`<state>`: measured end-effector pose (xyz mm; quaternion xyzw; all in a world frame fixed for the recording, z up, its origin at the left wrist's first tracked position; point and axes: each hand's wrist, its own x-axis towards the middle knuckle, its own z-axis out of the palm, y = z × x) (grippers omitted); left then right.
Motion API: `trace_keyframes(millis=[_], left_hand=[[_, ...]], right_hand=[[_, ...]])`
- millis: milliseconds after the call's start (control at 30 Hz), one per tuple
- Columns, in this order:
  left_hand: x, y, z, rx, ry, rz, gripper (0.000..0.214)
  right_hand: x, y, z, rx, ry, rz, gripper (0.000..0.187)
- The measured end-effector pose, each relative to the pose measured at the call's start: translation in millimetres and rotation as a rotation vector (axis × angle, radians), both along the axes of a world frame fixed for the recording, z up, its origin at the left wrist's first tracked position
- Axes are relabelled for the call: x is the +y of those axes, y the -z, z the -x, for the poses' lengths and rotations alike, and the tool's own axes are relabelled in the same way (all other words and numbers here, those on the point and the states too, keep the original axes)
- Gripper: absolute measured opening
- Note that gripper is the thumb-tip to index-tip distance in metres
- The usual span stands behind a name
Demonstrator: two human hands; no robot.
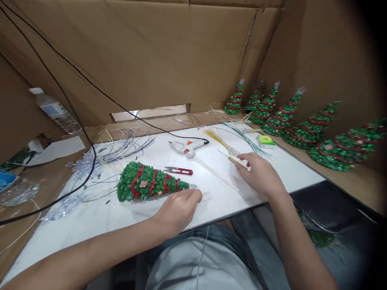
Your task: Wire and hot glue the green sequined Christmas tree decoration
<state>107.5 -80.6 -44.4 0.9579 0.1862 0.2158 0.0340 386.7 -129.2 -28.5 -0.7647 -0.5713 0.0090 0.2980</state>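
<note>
On white board (121, 217), tree (148, 183) lies flat, tip pinched by left hand (178, 207); stick (232, 159) gripped by right hand (260, 175); steady alignment at tip judged needed next.

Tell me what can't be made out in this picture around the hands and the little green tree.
Head view: whether the left hand grips the tip of the lying tree; its own fingers cover the tip.
Head view: whether the right hand pinches the thin stick; too small.
Head view: the bottle label; too small to read.
Head view: the tree at the far right; blurred by the dark edge.
</note>
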Motion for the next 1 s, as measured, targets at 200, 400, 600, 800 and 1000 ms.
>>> trace_keyframes(millis=[200, 400, 600, 800, 1000], left_hand=[[0, 0.7, -5, 0.025, -0.029, -0.053, 0.024], [1, 0.0, -6, 0.027, -0.018, -0.087, 0.024], [1, -0.6, -5, 0.004, 0.018, -0.089, 0.022], [1, 1.2, -6, -0.024, 0.035, -0.101, 0.022], [1, -1.5, -7, 0.012, 0.045, -0.124, 0.024]], right_hand=[[10, 10.1, -17, -0.122, 0.008, 0.075, 0.022], [1, 6.0, -16, -0.019, 0.054, 0.031, 0.019], [-13, -7.7, 34, 0.589, -0.194, -0.135, 0.015], [-9, -0.4, 86, 0.864, -0.370, -0.101, 0.008], [-15, 3.2, 96, 0.587, -0.381, -0.168, 0.009]])
